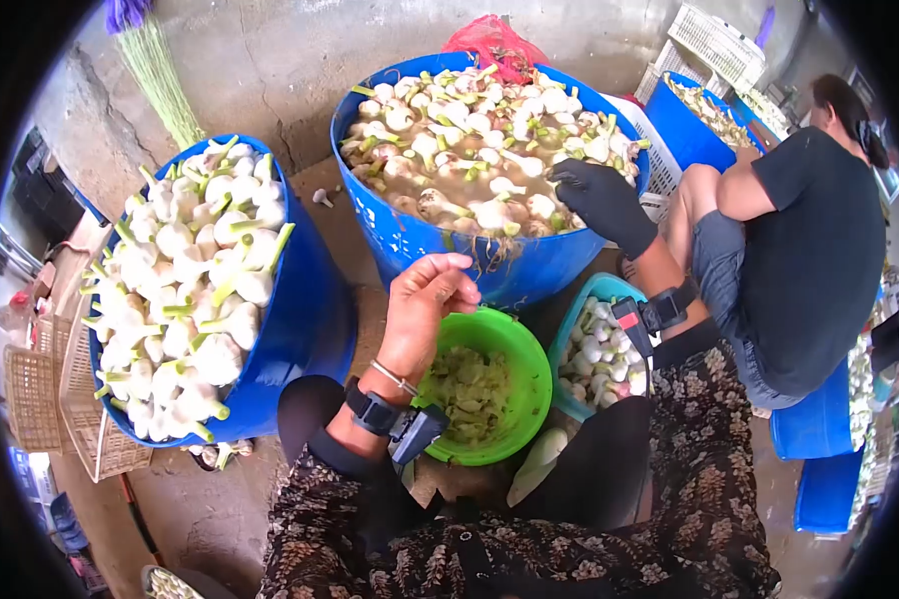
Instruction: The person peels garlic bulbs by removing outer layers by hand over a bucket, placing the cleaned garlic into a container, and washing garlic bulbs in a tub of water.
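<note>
My left hand (436,290), bare, hovers in front of a large blue tub (544,262), above a green bowl (531,394). Its fingers are loosely bent and apart, with nothing visible in them. My right hand (601,203), in a black glove, reaches over the tub's right side. Its fingers are spread just above the garlic bulbs (489,140), which sit in murky water; no bulb shows in its grasp. Pale peelings (464,394) lie in the green bowl. Beside it, a teal basin (561,397) contains trimmed garlic bulbs (601,354).
At the left stands another blue tub (315,329) heaped with stemmed garlic (185,270). A person (809,250) in a dark shirt sits close on the right. Plastic crates (35,399) are at far left. A red mesh bag (497,45) rests at the tub's back rim.
</note>
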Demonstrator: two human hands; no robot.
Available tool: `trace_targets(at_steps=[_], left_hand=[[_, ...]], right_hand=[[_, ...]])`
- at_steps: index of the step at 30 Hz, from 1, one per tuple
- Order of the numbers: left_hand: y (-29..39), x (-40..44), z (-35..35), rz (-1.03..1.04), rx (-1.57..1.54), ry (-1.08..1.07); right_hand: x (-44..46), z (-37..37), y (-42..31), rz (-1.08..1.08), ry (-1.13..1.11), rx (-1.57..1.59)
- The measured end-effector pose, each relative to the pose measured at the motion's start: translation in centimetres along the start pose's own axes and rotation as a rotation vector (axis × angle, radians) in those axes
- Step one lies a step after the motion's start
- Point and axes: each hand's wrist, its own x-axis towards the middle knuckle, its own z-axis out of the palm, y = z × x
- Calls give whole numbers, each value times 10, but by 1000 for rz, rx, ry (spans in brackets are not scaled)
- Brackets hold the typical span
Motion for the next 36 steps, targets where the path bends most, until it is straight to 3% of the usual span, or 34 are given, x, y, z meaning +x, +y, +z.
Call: trace_targets(at_steps=[2, 4, 7, 14, 18, 22, 23, 24, 26, 29, 30, 32, 36], left_hand=[[-7, 14, -7, -47, -68, 39], [-2, 28, -9, 62, -27, 55], [6, 34, -10, 168, 23, 60], [-2, 30, -16, 271, 276, -29], [4, 16, 1, 485, 636, 15], [15, -7, 12, 751, 975, -108], [17, -14, 13, 634, 984, -158], [15, -18, 12, 668, 951, -143], [6, -21, 6, 737, 887, -115], [-1, -28, 6, 462, 566, -57], [-3, -31, 6, 337, 434, -55], [-10, -31, 4, 355, 447, -73], [-15, -35, 9, 338, 461, -88]], right_hand=[[12, 11, -10, -52, -172, 28], [23, 22, -41, 41, -320, -168], [41, 53, -42, 4, -472, -484], [31, 39, -34, 92, -452, -172], [13, 10, -49, 5, -156, 128], [-18, -10, -101, -90, -358, 234], [-25, -11, -110, -29, -455, 240], [-35, -8, -112, -96, -396, 256], [-47, -6, -108, -31, -333, 404], [-70, -4, -83, 199, -204, 975], [-79, 8, -82, 214, -135, 926], [-105, 32, -90, 253, 12, 826], [-121, 38, -120, 354, -101, 980]])
